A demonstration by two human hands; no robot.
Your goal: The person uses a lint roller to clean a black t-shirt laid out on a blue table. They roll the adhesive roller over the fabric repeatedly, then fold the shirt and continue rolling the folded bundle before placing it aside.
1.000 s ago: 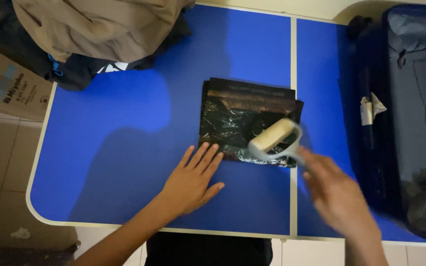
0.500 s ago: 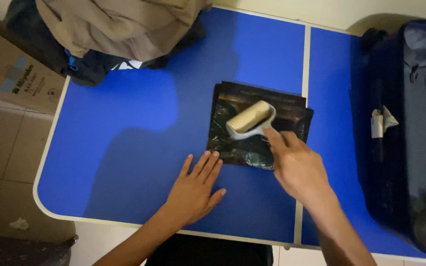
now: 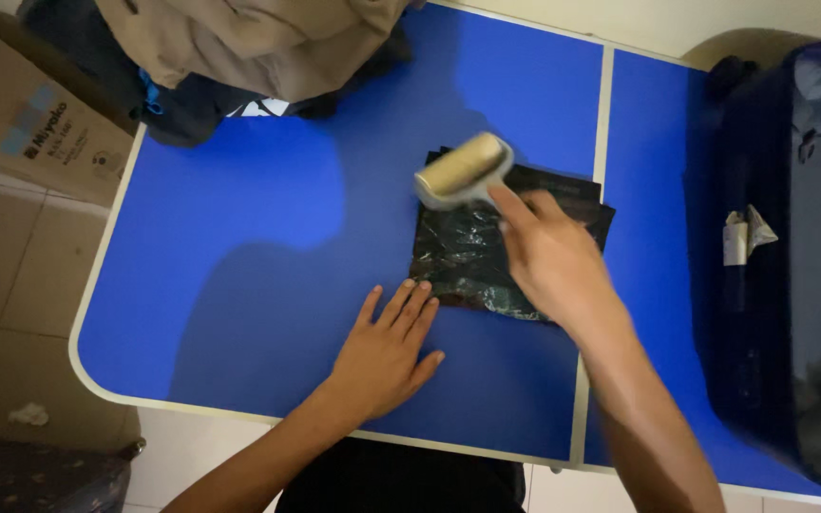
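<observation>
A folded black garment with a shiny print [image 3: 472, 249] lies in the middle of the blue table [image 3: 268, 247]. My right hand [image 3: 548, 256] grips the handle of a lint roller [image 3: 461, 171], whose pale roll sits at the garment's far left corner. My left hand [image 3: 387, 351] rests flat on the table, fingers spread, fingertips touching the garment's near left edge.
A heap of beige and dark clothes [image 3: 249, 47] covers the table's far left corner. A dark blue suitcase [image 3: 791, 247] lies open on the right with a white tag [image 3: 743, 233]. A cardboard box [image 3: 26, 119] stands on the tiled floor at left.
My right hand has pushed the lint roller away from me, from the garment's near right part across to its far left corner. My left hand has stayed flat in place.
</observation>
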